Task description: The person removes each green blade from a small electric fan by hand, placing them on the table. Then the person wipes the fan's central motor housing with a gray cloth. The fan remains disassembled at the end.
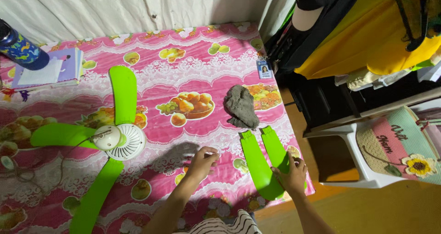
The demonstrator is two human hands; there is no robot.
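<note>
On a tabletop (193, 68) covered in a pink fruit-print cloth, I watch two bare hands at work among bright green fan parts. My right hand (290, 175) lies flat on the near end of two loose green fan blades (264, 160), which rest side by side near the right edge; the fingers are spread and pressing down rather than closed around anything. My left hand (202, 160) rests on the cloth to the left of those blades, fingers curled loosely, and I cannot tell whether it pinches anything small.

The blades look like thin moulded plastic: light, fairly stiff with some flex, and smooth enough to slide on the glossy cloth. I judge the narrow mounting ends, at the far side, the firmest place to take hold.

A grey rag (241, 106) lies crumpled just beyond the loose blades. At the left sits the fan hub (120, 141), white, with three green blades attached. Far left, a blue bottle (20, 48) stands by a stack of books (55, 71). A white plastic chair (353, 163) stands off the right edge.
</note>
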